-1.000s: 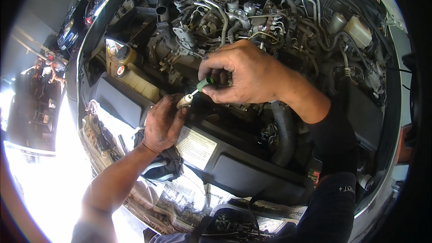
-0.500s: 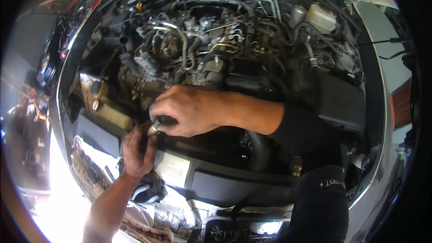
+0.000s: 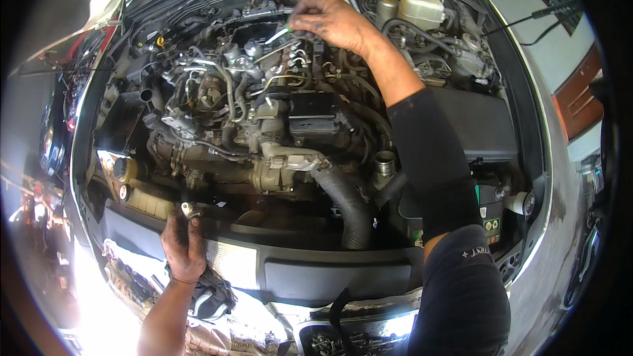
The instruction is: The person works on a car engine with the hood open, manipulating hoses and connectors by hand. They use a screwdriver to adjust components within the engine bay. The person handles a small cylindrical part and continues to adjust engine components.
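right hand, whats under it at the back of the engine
Under the right hand a green-handled tool pokes out over thin metal pipes. The palm covers the tool's working end and whatever it touches.

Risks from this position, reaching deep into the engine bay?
1. The right hand holds a green-handled tool over the rear of the engine; if it slips, it may drop among the pipes and be hard to retrieve.
2. The small metal part in the left hand sits at the front panel edge and might fall into the gap below.
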Tool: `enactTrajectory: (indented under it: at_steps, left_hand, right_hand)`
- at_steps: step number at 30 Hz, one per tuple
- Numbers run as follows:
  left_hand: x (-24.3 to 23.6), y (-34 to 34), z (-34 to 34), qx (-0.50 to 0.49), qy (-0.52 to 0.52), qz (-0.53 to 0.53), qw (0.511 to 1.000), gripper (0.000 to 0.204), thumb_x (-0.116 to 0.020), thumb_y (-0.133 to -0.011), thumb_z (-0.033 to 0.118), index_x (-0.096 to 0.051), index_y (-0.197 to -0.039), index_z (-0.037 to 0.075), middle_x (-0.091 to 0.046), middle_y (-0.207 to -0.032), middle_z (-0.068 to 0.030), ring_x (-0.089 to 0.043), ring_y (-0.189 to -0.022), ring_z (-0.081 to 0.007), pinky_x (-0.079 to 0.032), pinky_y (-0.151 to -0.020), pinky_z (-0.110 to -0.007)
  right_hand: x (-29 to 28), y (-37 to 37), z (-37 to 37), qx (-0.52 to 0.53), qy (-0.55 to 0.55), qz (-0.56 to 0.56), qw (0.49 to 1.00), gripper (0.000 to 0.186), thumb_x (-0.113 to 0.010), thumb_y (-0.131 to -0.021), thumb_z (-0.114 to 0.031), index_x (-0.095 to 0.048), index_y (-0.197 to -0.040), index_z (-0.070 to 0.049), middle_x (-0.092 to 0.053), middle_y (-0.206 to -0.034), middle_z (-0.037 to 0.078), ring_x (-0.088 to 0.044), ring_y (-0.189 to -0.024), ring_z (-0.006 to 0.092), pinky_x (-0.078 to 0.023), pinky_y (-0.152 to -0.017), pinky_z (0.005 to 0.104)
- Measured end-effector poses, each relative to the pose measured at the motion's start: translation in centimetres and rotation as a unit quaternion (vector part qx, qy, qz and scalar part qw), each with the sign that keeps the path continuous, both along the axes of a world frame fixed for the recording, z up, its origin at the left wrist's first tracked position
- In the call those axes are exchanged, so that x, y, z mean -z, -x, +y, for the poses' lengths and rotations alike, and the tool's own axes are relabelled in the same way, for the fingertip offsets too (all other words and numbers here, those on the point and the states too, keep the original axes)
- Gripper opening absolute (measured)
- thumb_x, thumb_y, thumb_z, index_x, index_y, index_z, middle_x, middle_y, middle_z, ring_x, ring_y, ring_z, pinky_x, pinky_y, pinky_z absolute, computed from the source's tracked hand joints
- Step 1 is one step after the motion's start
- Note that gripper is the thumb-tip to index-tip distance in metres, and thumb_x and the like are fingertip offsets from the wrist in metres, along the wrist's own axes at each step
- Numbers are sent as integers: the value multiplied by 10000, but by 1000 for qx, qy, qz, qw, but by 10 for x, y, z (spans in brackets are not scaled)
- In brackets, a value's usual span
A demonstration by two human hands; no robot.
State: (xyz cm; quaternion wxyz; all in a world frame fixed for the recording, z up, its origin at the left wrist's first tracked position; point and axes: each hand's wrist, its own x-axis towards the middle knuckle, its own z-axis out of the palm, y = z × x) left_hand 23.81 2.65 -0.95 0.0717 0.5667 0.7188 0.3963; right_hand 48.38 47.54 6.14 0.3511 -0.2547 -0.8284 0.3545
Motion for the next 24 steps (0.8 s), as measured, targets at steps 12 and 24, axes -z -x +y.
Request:
enactTrajectory:
  at_steps: [12,24]
  left_hand:
    - [6,0,3,4,1,11,1000,196,-605,-1090,91,-642,-1196,-69,-733,-982,-227,-670,-828,-371,-536,-807,-437]
    - [1,2,0,-11,14,40,999,288,-627,-1063,111,-646,-1249,-109,-746,-999,-266,-713,-861,-411,-549,-805,-440]
  right_hand:
    - [96,-22,71,135,67,-134,980,287,-806,-1016,-261,-777,-1198,-41,-825,-1103,145,-771,-1008,269,-590,-917,386]
    - [97,7,39,181,-10,-194,964,461,-777,-1019,-367,-733,-1362,-62,-769,-1308,212,-711,-1262,401,-557,-1096,473]
